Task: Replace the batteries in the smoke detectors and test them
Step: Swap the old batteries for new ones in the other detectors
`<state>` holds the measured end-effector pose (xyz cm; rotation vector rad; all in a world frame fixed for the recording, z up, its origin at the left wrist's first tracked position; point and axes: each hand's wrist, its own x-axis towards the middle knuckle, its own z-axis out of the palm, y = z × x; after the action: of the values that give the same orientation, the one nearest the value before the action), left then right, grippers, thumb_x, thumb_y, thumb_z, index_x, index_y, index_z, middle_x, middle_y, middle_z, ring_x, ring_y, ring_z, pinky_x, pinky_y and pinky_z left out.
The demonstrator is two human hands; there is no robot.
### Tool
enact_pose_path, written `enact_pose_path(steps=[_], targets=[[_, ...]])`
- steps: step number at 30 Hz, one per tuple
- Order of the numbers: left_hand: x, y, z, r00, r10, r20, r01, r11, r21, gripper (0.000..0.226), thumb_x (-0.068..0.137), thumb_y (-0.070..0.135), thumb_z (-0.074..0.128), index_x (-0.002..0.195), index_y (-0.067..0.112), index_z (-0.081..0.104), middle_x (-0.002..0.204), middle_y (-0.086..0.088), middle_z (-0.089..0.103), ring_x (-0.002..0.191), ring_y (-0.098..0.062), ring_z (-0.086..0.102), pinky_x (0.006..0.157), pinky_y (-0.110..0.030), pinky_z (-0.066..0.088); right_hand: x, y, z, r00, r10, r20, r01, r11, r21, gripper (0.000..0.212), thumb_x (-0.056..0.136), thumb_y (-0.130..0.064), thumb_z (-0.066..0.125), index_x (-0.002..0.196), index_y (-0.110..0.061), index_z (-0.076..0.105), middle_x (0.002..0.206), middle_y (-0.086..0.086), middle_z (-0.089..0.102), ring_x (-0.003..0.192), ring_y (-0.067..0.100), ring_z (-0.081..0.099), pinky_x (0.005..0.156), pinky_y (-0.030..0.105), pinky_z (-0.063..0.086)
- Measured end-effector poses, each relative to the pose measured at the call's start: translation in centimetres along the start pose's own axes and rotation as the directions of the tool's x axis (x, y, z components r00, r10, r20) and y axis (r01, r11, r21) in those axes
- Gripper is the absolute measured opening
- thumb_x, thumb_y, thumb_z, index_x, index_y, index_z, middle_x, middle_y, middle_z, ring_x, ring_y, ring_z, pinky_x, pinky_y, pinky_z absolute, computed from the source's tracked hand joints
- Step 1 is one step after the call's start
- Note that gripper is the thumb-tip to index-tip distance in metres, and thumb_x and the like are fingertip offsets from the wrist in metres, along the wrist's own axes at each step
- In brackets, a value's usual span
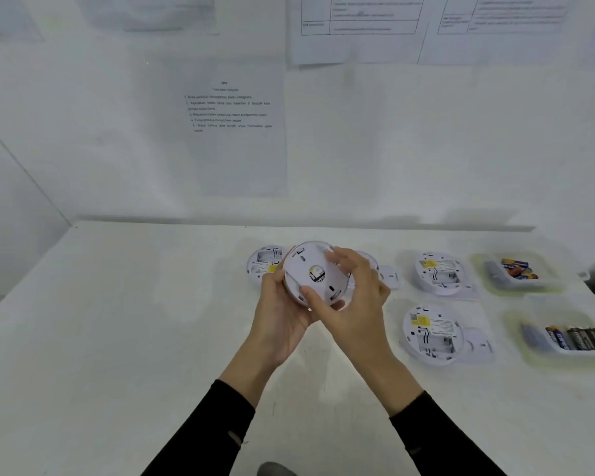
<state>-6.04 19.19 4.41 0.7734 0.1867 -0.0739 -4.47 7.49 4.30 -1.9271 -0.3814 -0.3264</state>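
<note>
A round white smoke detector (pixel 310 269) is held up above the white table, its back plate facing me. My left hand (pixel 282 314) cups it from below and the left. My right hand (pixel 354 293) grips its right rim, thumb on the lower edge. Three more detectors lie on the table with their backs up: one behind my left hand (pixel 263 262), one at the back right (pixel 438 273) and one nearer on the right (pixel 431 333). A further one behind my right hand is mostly hidden. Two trays hold batteries: the far tray (pixel 495 280) and the near tray (pixel 543 341).
The white table (pixel 134 321) meets a white wall at its back edge. An instruction sheet (pixel 231 132) and other papers hang on the wall. A loose white cover piece (pixel 392 276) lies right of my hands. A dark object shows at the right edge of the table.
</note>
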Motion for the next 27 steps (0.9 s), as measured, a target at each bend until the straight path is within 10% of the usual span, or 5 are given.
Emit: enact_pose_path(steps=[9, 27], targets=[[0.8, -0.4, 0.3, 1.000, 0.010, -0.007, -0.010, 1.000, -0.019, 0.050, 0.102, 0.038, 0.036, 0.144, 0.013, 0.045, 0.141, -0.019, 0.054, 0.126, -0.041, 0.053, 0.109, -0.069, 0.028, 0.3, 0.3, -0.7, 0.999, -0.027, 0.046, 0.027, 1.000, 0.007, 0.065, 0.074, -0.042, 0.077, 0.123, -0.055, 0.036, 0.129, -0.022, 0.055, 0.125, 0.005, 0.046, 0.099, 0.023, 0.023], [0.6, -0.2, 0.3, 1.000, 0.004, 0.028, 0.002, 0.980, -0.199, 0.052, 0.090, 0.032, 0.041, 0.138, 0.018, 0.054, 0.129, -0.016, 0.061, 0.110, -0.034, 0.064, 0.092, -0.050, 0.052, 0.3, 0.5, -0.4, 0.997, -0.068, 0.037, 0.069, 0.997, -0.031, 0.062, 0.072, -0.037, 0.077, 0.125, -0.042, 0.044, 0.127, -0.021, 0.052, 0.124, 0.010, 0.046, 0.100, 0.016, 0.021]])
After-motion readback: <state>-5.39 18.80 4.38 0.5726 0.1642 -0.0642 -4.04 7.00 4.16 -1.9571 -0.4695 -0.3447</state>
